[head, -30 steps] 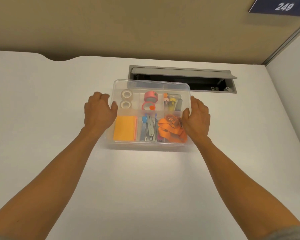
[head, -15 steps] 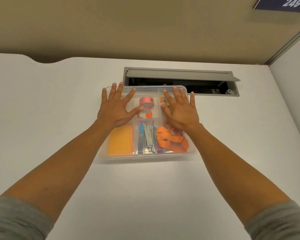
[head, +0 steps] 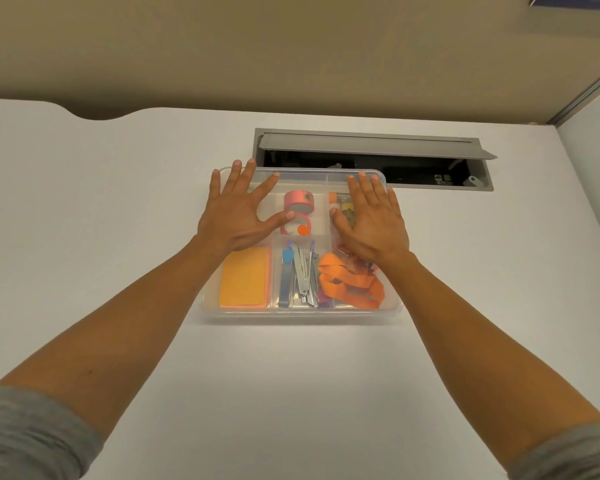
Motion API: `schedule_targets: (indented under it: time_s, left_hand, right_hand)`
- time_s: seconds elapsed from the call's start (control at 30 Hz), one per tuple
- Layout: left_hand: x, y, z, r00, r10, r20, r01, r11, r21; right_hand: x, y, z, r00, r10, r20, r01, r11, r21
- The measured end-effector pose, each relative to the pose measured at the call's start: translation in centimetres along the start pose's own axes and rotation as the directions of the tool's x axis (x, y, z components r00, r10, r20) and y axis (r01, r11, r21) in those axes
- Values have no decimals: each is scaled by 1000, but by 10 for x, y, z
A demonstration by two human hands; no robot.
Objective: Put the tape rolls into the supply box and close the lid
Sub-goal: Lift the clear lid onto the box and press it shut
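Note:
The clear plastic supply box (head: 302,311) sits on the white desk with its clear lid lying flat on top. Through the lid I see two pink tape rolls (head: 299,202) in the middle rear compartment. My left hand (head: 238,216) lies flat on the lid's rear left part, fingers spread, and hides the compartment beneath it. My right hand (head: 373,220) lies flat on the rear right part, fingers spread. Neither hand holds anything.
Inside the box are an orange note pad (head: 246,282), metal clips and pens (head: 300,275) and an orange strap (head: 352,284). Behind the box an open grey cable hatch (head: 371,147) is set into the desk. A beige partition wall stands beyond it.
One second ago my hands gripped the box's left and right sides. They moved onto the lid and now rest flat on it with fingers spread.

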State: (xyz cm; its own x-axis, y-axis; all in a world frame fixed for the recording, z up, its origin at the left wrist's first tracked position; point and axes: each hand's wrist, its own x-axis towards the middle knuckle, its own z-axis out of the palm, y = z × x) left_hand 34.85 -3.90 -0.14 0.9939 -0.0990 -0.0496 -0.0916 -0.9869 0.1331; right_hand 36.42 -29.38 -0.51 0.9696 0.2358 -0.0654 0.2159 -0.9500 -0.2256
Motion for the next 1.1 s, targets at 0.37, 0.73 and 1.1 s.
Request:
schedule_targets:
  time_s: [0.37, 0.73, 1.1]
  left_hand:
    - [0, -4, -8, 993, -113, -41, 91, 930, -355]
    - [-21, -12, -33, 876, -433, -212, 110, 608, -786]
    - [-97, -9, 4, 772, -632, 63, 488, 527, -696]
  right_hand:
    - [-4, -2, -5, 989, 140, -41, -126, 960, 249]
    - [-28, 4, -42, 927, 349, -138, -163, 707, 688]
    - [-86, 8, -4, 842, 540, -7, -376, 596, 710]
